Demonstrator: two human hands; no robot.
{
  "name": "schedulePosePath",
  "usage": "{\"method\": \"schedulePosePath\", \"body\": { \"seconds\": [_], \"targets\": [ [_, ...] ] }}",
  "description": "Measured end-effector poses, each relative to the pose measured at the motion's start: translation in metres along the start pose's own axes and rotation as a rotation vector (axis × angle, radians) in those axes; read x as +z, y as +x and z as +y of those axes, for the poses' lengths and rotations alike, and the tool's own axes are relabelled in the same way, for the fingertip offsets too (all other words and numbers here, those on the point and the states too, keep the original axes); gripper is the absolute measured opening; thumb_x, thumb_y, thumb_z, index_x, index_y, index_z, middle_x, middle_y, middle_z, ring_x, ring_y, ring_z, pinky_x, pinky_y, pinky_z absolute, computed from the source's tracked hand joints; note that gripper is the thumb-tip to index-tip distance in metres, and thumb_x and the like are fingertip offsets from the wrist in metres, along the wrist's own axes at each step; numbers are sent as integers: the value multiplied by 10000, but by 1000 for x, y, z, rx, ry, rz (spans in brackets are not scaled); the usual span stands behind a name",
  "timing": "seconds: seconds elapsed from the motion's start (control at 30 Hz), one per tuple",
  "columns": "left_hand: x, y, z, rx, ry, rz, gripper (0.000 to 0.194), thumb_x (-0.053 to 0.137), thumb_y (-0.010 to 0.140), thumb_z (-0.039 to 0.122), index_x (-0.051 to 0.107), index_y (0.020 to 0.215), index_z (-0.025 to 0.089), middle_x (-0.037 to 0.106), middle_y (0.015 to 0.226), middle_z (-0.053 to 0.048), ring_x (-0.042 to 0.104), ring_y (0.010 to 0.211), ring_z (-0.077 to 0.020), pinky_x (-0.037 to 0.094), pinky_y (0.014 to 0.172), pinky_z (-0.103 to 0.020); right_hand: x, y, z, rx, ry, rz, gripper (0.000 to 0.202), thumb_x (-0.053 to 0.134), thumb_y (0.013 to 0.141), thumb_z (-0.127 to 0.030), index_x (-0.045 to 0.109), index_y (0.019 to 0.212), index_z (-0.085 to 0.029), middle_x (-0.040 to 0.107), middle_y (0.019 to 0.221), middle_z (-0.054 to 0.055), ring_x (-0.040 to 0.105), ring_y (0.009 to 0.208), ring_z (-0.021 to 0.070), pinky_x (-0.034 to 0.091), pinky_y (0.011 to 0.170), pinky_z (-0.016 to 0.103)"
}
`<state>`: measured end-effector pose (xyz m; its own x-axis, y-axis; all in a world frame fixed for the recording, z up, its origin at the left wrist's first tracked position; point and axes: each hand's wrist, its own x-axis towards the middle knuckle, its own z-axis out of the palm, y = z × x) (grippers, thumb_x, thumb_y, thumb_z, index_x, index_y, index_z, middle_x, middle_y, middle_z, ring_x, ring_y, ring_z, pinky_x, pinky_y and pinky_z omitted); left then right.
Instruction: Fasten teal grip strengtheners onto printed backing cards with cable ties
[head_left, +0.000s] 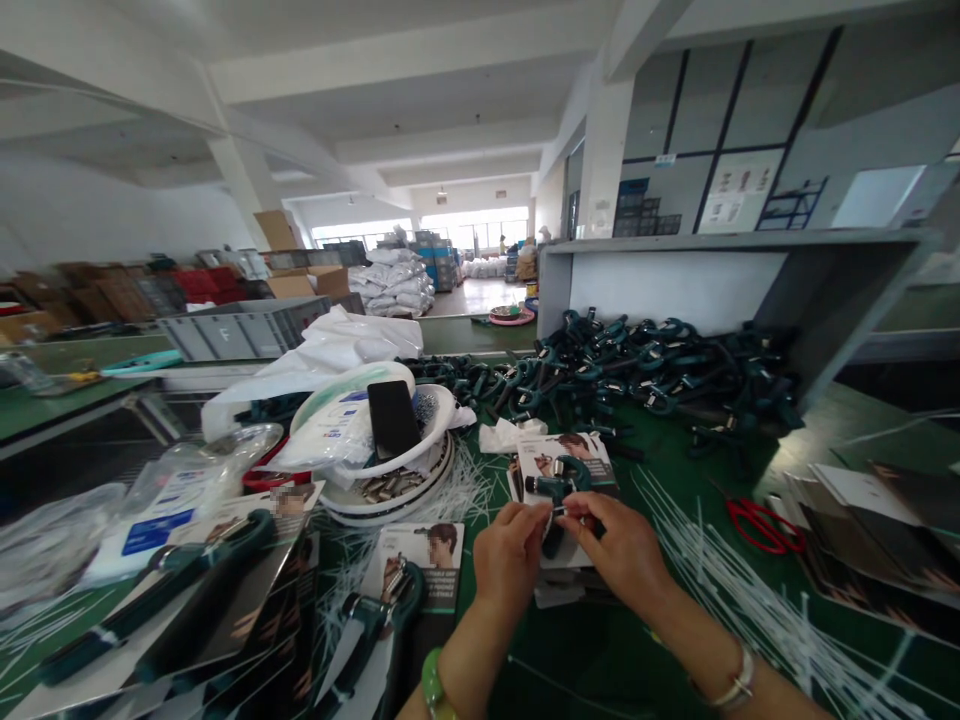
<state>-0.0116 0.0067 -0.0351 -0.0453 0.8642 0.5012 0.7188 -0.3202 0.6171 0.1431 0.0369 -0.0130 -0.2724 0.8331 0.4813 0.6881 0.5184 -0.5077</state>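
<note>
A dark green hand grip strengthener (556, 486) lies on a printed backing card (536, 455) at the top of a stack of such cards. My left hand (508, 558) is closed in a pinch at its near side. From the right, my right hand (628, 548) pinches at the same spot, its fingertips almost meeting the left ones. A small piece of white cable tie shows between the fingertips; its ends are hidden. To the left, another hand grip strengthener (364, 625) rests on a card, and several more carded ones (187, 590) are piled beyond it.
A heap of hand grips (645, 365) fills the back, before a grey upright panel. Loose white cable ties (731, 585), red scissors (765, 525) and stacked cards (862, 540) lie to the right. Leftward are bowls of metal parts (394, 490), a phone (392, 420) and plastic bags (161, 520).
</note>
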Motion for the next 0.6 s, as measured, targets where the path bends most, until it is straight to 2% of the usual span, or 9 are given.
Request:
{"method": "schedulePosePath", "body": {
  "seconds": [0.13,0.6],
  "targets": [
    [2,-1,-3,22,35,23,261,459,856,207,675,988,271,674,848,-31,624,722,-120,455,622,-191,-2,0,-1,9,44,-10,155,533,807,-325,641,815,-214,654,738,23,575,647,158,443,625,280],
    [0,-2,-4,38,65,17,267,482,843,182,676,990,290,685,855,-15,632,719,-112,454,618,-178,-1,-3,0,22,95,15,170,535,811,-337,644,825,-207,647,746,25,562,633,151,438,604,274]
  ]
}}
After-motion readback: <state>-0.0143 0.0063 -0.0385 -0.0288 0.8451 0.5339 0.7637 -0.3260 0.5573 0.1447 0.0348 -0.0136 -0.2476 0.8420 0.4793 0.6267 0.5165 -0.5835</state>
